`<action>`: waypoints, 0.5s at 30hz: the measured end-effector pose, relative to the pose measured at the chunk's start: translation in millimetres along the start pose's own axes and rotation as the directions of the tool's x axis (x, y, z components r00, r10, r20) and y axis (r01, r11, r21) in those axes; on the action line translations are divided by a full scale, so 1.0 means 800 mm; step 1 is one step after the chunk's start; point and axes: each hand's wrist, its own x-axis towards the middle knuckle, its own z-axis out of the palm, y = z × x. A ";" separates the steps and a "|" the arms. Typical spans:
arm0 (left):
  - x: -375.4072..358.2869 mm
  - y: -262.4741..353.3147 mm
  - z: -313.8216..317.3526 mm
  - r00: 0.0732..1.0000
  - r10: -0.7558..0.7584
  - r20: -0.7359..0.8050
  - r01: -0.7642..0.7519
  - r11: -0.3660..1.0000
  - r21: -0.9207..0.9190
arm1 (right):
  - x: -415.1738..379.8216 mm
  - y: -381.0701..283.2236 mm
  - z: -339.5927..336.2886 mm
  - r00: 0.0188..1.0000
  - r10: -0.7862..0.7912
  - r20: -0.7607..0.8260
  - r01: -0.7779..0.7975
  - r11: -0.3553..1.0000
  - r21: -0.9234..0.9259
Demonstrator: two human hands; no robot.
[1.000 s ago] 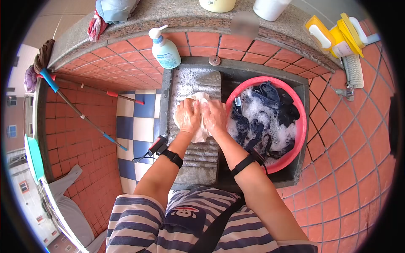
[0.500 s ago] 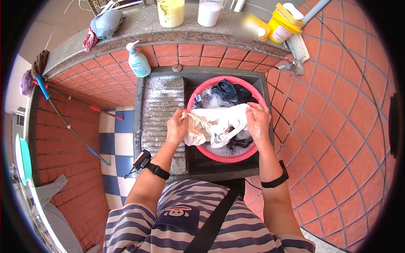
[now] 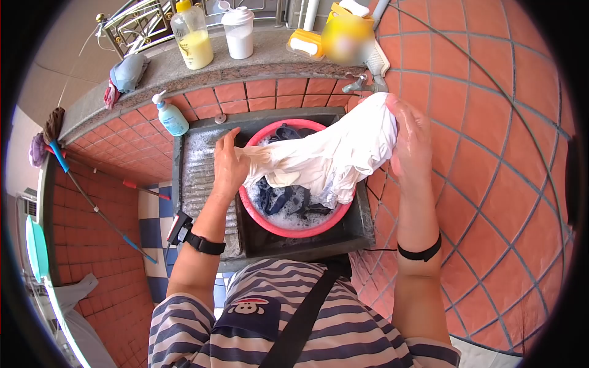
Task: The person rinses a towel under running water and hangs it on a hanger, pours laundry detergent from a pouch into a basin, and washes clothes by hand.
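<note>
A wet white garment [image 3: 334,153] hangs stretched and bunched between my hands, above the red basin [image 3: 294,232]. My left hand [image 3: 230,164] pinches its narrow, gathered end over the basin's left side. At the right, my right hand [image 3: 410,136] is closed on the wider end, raised out past the basin's rim. Its exact kind does not show through the folds. Under it, dark clothes [image 3: 270,197] lie in soapy water in the basin.
The basin stands in a stone sink beside a ridged washboard [image 3: 208,168] with suds. A pump bottle [image 3: 173,119] stands at the sink's back left corner. A yellow detergent bottle [image 3: 196,46] and a lidded tub [image 3: 239,40] are on the ledge. A tap [image 3: 363,84] sticks out at the back right.
My right hand has moved up and right, pulling the white garment wider and higher. My left hand has shifted a little left and up. The whole view has shifted.
</note>
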 end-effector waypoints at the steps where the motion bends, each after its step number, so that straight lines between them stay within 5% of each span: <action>1: -0.005 0.019 0.006 0.996 0.084 0.013 -0.083 0.992 -0.099 | 0.002 -0.004 0.011 0.997 0.012 0.076 -0.011 1.000 -0.018; 5: -0.030 0.130 -0.020 0.881 0.122 0.457 0.259 0.685 -0.681 | 0.003 -0.023 0.042 0.957 0.048 0.285 0.008 0.981 -0.191; 8: -0.041 0.133 -0.010 0.868 0.250 0.428 0.162 0.673 -0.722 | 0.004 -0.038 0.053 0.959 0.035 0.282 0.027 0.977 -0.212; 10: -0.043 0.137 -0.006 0.882 0.297 0.365 0.200 0.465 -0.862 | 0.006 -0.046 0.052 0.966 0.034 0.257 0.023 0.976 -0.218; 11: -0.042 0.136 -0.007 0.878 0.308 0.366 0.198 0.463 -0.864 | 0.007 -0.050 0.049 0.969 0.041 0.243 -0.001 0.986 -0.164; 13: -0.029 0.151 -0.032 0.868 0.428 0.254 -0.113 0.667 -0.737 | 0.010 -0.058 0.041 0.974 0.042 0.223 -0.017 0.994 -0.112; 15: -0.015 0.147 -0.049 0.869 0.292 0.400 0.089 0.702 -0.706 | 0.014 -0.064 0.031 0.981 0.077 0.179 -0.058 0.993 -0.105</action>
